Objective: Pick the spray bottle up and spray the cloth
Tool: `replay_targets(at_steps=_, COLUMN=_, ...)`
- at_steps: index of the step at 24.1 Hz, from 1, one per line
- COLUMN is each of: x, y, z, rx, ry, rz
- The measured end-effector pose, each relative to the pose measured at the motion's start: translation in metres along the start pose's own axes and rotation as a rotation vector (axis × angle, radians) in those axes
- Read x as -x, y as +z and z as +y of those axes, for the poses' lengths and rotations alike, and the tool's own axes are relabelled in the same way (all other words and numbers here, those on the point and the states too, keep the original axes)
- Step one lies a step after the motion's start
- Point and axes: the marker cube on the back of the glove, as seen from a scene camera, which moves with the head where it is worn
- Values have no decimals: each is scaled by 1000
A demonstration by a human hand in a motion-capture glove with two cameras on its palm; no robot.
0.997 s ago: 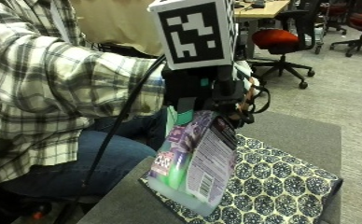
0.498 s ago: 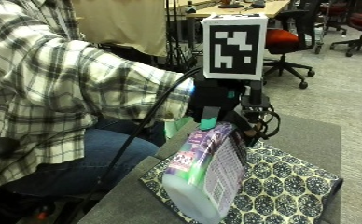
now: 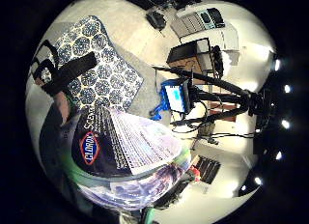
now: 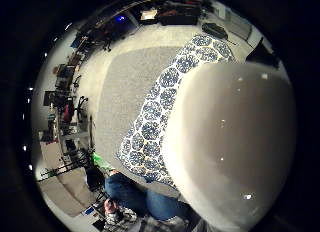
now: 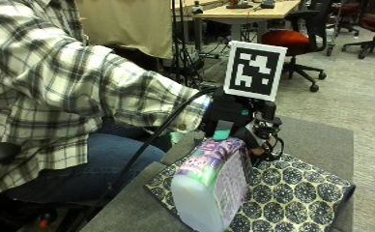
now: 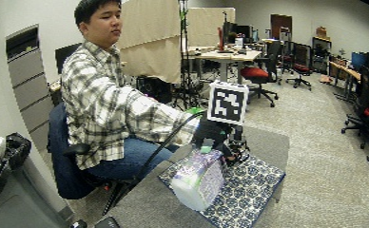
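My gloved right hand point(image 5: 234, 117) grips the neck of the spray bottle point(image 5: 212, 189), a pale bottle with a purple label and a green trigger. It is held above the near corner of the blue-and-white patterned cloth point(image 5: 296, 195), tilted so its base points away from the hand. The cloth lies flat on the grey table point(image 5: 319, 137). In the wide outside view the bottle point(image 6: 197, 179) hangs over the cloth point(image 6: 251, 183). The bottle's label point(image 3: 120, 147) and base point(image 4: 235, 142) fill the palm views, with the cloth point(image 3: 91, 60) point(image 4: 165, 107) behind. The nozzle is hidden by the hand.
The grey table point(image 6: 268, 138) extends past the cloth on its far side. The person's leg point(image 5: 91, 169) is against the table's near edge. A red-seated office chair point(image 5: 294, 38) and a desk stand on the floor behind. A tripod with a blue screen point(image 3: 176, 96) stands nearby.
The hand has moved right and down over the cloth with the bottle. The bottle has tilted further, its base swinging up toward the outside camera.
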Motion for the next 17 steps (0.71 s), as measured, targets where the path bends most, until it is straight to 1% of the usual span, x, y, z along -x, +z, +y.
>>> replay_targets(at_steps=11, x=3, y=10, z=3, rx=45, ry=-20, rz=86)
replay_targets(at_steps=15, x=3, y=11, z=3, rx=48, ry=-5, rz=69)
replay_targets(at_steps=17, x=1, y=8, z=5, rx=37, ry=-4, rz=23)
